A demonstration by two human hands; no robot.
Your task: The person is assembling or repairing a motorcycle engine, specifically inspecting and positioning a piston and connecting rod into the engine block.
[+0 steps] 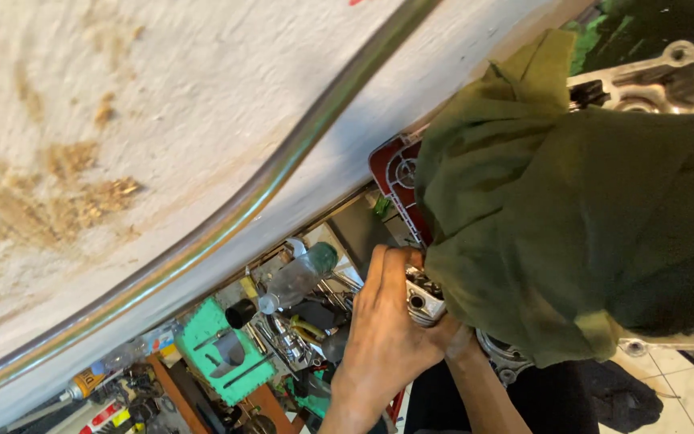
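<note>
Gripped in one hand [383, 337] is a small silver-grey cast-metal engine part with round bores [423, 301], fingers curled over its top and thumb side pressed against it. By the forearm rising from the bottom edge this looks like the left hand, though the tilted view makes that uncertain. A large olive-green cloth rag [572, 209] drapes over the bigger grey aluminium engine casing [668, 76], touching the held part and hiding most of the work area. Right hand is not visible; possibly under the rag, cannot tell.

Progress, as a judgement: the part sits at the edge of the casing, just below the rag, neither clearly seated nor clearly free. No fastener or tool is seen in the hand. Wiping or fitting looks mid-way, not finished.

Nearby: red plastic cover [395, 173] beside the rag, clear plastic bottle with green cap [299, 277], green plastic tool tray [226, 354], and white curved panel with metal trim [162, 120] above.
</note>
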